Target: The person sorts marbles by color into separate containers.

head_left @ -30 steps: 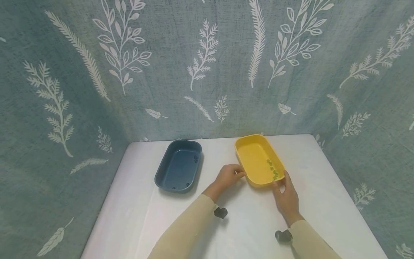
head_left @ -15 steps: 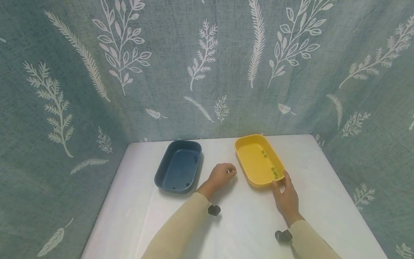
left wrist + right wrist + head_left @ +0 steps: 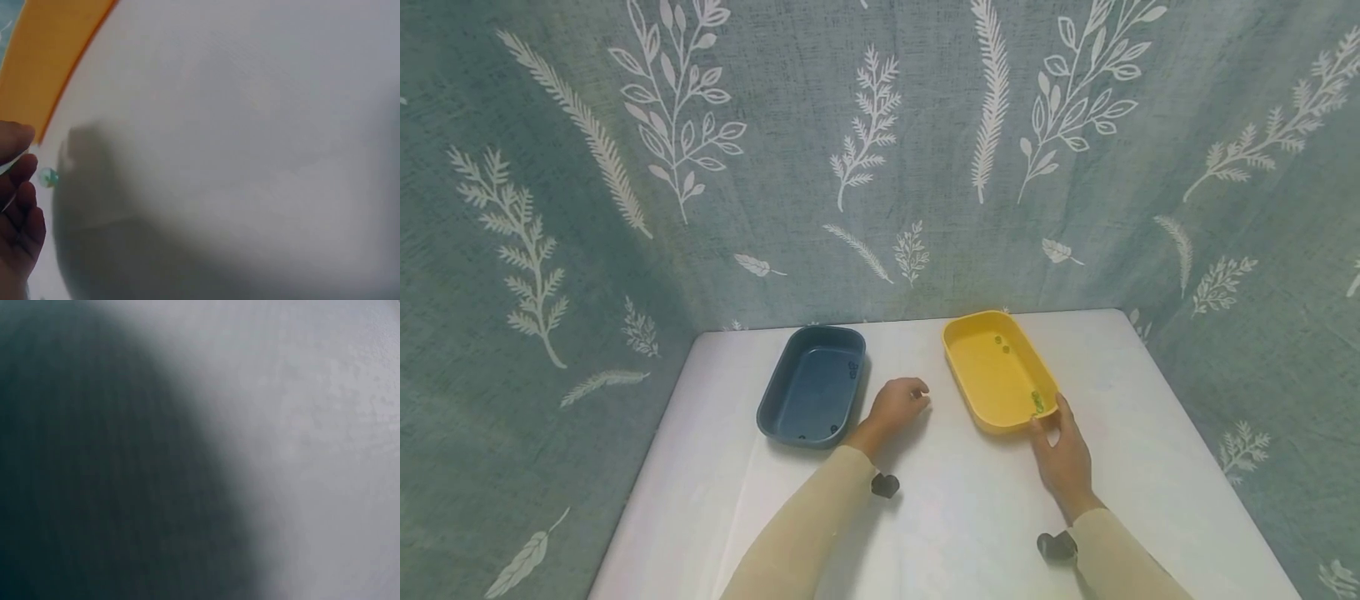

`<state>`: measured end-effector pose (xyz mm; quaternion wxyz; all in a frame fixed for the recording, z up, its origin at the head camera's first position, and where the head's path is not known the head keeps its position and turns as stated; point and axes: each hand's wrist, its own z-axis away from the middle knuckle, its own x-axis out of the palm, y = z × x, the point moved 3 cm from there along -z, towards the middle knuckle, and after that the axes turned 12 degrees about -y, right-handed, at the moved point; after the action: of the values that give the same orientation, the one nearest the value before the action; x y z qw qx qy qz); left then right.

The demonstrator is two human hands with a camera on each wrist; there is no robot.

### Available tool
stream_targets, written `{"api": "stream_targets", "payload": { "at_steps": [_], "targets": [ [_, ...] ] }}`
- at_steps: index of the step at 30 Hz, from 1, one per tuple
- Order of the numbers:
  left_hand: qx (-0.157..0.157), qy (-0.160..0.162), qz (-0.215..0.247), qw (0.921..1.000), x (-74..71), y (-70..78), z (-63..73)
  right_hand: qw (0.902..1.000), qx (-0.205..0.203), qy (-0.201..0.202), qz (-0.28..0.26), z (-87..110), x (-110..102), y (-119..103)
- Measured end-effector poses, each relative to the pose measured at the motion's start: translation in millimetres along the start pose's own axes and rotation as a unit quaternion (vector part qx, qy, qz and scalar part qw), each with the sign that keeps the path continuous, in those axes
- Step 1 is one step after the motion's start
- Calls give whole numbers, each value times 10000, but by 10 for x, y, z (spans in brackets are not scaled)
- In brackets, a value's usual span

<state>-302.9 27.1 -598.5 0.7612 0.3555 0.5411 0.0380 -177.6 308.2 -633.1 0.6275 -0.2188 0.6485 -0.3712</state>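
My right hand (image 3: 1063, 458) grips the near right corner of a yellow rectangular tray (image 3: 992, 392), its thumb and fingers at the rim. Inside the tray, two small green glass marbles (image 3: 1006, 349) lie toward the far end, with several more by the near right corner. Left of the tray is my left hand (image 3: 897, 406), fingers loosely curled, thumb and index apart, with nothing visibly held. In the left wrist view, a greenish marble (image 3: 47, 177) shows beside the fingers; whether it touches them is unclear. The right wrist view shows no hand, only a dark blur.
A dark blue tray (image 3: 816, 392) stands to the left with several small dark round pieces (image 3: 852, 370) inside. White cloth covers the table (image 3: 970, 517). Patterned green-grey curtains (image 3: 790, 167) rise behind and along both sides.
My left hand has moved left, away from the yellow tray's side. Two marbles have rolled toward the tray's far end. The right hand keeps its place at the corner.
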Motion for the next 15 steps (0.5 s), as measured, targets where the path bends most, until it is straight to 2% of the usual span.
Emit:
{"api": "stream_targets", "payload": {
  "at_steps": [8,15],
  "targets": [
    [-89,136,178,9997,42,-91,30,10000,-33,-16,-5,13,-1,-9],
    [-222,69,231,9995,28,-110,48,10000,-68,27,42,8,0,3]
  ]
}}
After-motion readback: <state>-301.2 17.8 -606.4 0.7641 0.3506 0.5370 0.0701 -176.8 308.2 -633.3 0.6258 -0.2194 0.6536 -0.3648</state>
